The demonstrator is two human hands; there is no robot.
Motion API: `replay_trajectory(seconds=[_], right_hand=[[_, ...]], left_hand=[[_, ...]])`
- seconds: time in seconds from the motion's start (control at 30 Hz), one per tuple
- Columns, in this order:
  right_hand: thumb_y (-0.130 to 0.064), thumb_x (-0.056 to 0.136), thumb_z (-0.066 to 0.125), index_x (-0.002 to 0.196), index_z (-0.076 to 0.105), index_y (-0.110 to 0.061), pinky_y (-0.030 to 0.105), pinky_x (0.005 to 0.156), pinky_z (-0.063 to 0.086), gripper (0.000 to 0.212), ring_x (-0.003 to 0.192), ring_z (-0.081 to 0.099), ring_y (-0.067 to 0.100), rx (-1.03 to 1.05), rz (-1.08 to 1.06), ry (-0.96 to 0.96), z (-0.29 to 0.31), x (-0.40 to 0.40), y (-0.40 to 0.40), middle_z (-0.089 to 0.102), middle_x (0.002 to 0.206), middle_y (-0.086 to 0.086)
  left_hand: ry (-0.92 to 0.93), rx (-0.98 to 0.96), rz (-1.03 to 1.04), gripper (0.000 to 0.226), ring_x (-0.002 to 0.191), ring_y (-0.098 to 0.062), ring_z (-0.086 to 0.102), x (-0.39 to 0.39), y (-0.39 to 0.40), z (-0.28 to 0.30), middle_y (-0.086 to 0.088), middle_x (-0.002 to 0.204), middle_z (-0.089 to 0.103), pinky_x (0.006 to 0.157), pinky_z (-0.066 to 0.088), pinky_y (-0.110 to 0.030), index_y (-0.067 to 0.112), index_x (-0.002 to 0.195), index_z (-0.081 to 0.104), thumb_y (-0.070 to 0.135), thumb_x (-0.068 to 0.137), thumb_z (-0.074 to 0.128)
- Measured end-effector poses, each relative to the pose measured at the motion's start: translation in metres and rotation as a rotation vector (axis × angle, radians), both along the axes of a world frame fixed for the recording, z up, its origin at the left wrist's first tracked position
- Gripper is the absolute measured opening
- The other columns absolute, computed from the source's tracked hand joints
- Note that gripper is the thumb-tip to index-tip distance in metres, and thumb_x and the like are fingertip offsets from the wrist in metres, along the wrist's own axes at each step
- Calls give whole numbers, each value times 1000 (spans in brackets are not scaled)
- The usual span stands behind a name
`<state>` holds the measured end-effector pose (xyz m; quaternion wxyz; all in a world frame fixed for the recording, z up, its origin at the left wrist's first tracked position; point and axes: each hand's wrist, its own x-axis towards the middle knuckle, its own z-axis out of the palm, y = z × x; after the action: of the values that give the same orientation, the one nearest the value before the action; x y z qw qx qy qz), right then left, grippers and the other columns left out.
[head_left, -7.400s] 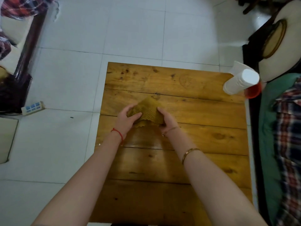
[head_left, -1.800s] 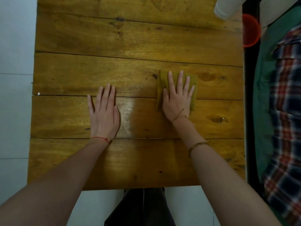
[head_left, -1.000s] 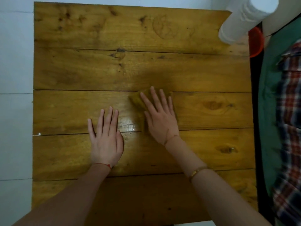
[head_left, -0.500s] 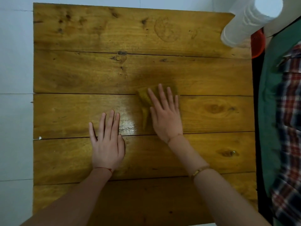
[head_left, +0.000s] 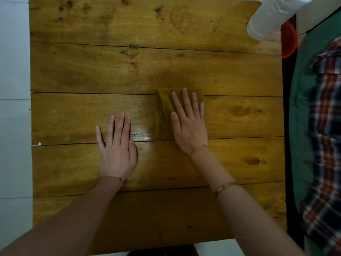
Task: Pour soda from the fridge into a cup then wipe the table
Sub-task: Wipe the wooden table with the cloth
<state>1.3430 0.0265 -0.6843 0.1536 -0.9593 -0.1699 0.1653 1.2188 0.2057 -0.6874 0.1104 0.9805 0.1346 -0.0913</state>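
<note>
The left hand [head_left: 118, 154] is laid flat on the wooden surface [head_left: 73, 74], fingers straight. Just to its right, a yellow cloth [head_left: 163, 111] is pressed down under the flat, spread right hand [head_left: 188, 124]. A white cup [head_left: 267, 19] is seen at the far right corner.

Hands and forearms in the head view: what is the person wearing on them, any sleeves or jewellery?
No sleeves show; both forearms are bare. The left hand has a thin red string round its wrist. The right hand has a fine thin cord at the wrist and a gold-coloured bangle further up the forearm.
</note>
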Motion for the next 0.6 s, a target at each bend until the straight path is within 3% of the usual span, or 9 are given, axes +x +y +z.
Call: replay_trajectory(seconds=[0.13,0.33,0.6], right_hand=[[-39,104,14,156,4,-30,45,123,-3,54,152,-9,24,-66,-92,-50,-2,9,-32,-5,165,-1],[-28,102,21,157,1,-15,48,123,-1,60,151,-7,31,-133,-164,-111,-8,-4,6,-5,164,13],[-41,104,18,157,3,-26,49,122,-4,57,151,-9,28,-101,4,-116,-11,-26,2,-5,165,6]], left_hand=[[-14,2,1,62,153,-20,-1,-1,1,-2,1,166,7,120,3,-59,16,157,12,27,98,27],[-31,0,8,61,153,-19,-1,-3,-1,-3,1,166,7,120,3,-59,17,157,12,30,99,23],[-94,-22,12,59,153,-18,1,-4,-2,-4,2,165,10,121,2,-57,18,157,14,30,100,24]])
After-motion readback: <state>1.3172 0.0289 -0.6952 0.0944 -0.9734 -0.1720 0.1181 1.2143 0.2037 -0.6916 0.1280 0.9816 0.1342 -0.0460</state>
